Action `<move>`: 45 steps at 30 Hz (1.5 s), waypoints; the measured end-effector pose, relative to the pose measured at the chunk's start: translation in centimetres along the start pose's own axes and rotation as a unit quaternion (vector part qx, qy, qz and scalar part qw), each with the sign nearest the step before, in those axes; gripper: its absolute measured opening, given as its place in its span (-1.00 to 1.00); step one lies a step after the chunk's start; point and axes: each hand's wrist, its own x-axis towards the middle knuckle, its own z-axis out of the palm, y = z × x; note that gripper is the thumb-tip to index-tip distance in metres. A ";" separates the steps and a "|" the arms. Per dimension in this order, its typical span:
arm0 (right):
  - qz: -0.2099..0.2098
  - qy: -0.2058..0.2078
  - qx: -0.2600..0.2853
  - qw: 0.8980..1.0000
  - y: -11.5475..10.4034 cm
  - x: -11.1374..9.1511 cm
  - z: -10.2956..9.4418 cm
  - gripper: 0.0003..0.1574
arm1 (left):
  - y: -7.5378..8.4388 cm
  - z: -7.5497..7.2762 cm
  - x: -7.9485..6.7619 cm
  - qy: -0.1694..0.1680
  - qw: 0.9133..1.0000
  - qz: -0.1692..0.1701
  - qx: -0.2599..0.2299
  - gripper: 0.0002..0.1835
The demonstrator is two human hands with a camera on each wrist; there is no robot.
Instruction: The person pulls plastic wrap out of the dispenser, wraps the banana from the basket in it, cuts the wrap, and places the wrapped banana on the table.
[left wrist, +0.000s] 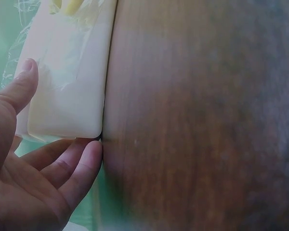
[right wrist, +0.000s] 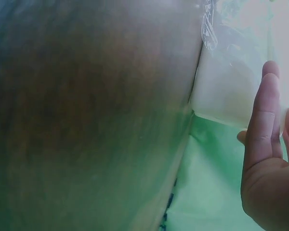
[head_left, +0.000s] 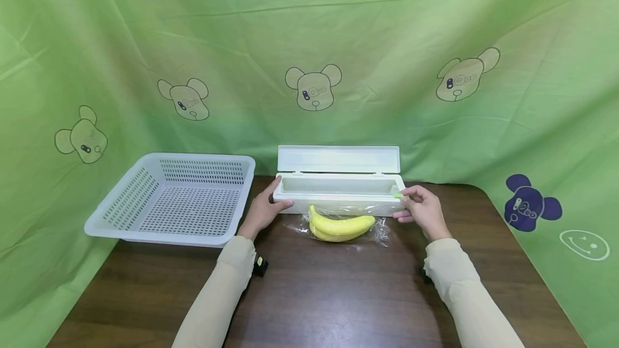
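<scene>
A white cling film dispenser [head_left: 338, 207] stands lengthwise at the back of the table, its lid [head_left: 338, 159] raised. My left hand [head_left: 263, 212] grips its left end, thumb along the front and fingers round the corner. At the opposite end, my right hand [head_left: 423, 209] pinches the small green slide cutter [head_left: 398, 195] between thumb and forefinger. In the right wrist view, other fingers [right wrist: 264, 115] of that hand lie along the front face. Yellow bananas [head_left: 340, 227] rest before the dispenser with clear cling film [head_left: 382, 232] around them.
A pale perforated plastic basket [head_left: 188, 238] stands on the table's left side, close to my left forearm. A green curtain [head_left: 367, 31] with printed bear heads hangs behind and along both sides. The brown wooden table [head_left: 338, 294] extends toward me.
</scene>
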 end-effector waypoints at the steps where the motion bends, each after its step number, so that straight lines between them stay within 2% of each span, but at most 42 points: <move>1: 0.002 0.001 0.001 1.000 0.1 0.0 -0.1 -0.69 | 0.0 0.0 0.0 0.000 1.000 0.000 0.001 -0.07; 14: 0.008 -0.009 -0.010 1.000 -0.2 0.0 -0.5 -0.69 | 0.1 -0.1 -0.2 0.004 1.000 -0.005 -0.004 -0.08; 18: 0.011 0.008 -0.047 0.999 -0.5 -0.5 -0.4 -0.58 | 0.2 0.2 -0.6 -0.005 1.000 -0.012 0.017 -0.08; 20: 0.009 0.026 -0.093 0.995 -0.7 -0.9 -0.4 -0.51 | 0.4 0.4 -0.9 0.000 0.999 -0.001 0.039 -0.09; 22: 0.007 0.045 -0.158 0.986 -0.9 -1.4 -0.3 -0.49 | 0.7 0.6 -1.1 0.014 0.998 0.021 0.064 -0.17; 24: 0.011 0.058 -0.229 0.972 -1.1 -1.9 -0.2 -0.53 | 1.2 0.9 -1.4 0.034 0.994 0.053 0.088 -0.33; 27: 0.020 0.049 -0.293 0.955 -1.4 -2.4 0.2 -0.53 | 1.9 1.2 -1.8 0.062 0.989 0.097 0.096 -0.69; 29: 0.026 0.035 -0.303 0.952 -1.4 -2.6 0.6 -0.51 | 2.2 1.3 -2.0 0.073 0.987 0.112 0.086 -0.87; 30: 0.028 0.030 -0.304 0.952 -1.4 -2.7 0.8 -0.48 | 2.3 1.2 -2.1 0.076 0.988 0.115 0.075 -0.88; 37: 0.033 0.047 -0.318 0.946 -1.6 -2.7 2.6 -0.44 | 2.9 1.0 -2.8 0.066 0.991 0.103 0.045 -0.84; 41: 0.033 0.067 -0.326 0.943 -1.7 -2.5 3.4 -0.46 | 3.5 0.8 -3.0 0.071 0.990 0.116 0.043 -0.86; 45: 0.024 0.081 -0.316 0.945 -1.7 -2.3 3.9 -0.56 | 4.0 0.6 -3.2 0.073 0.987 0.133 0.048 -0.87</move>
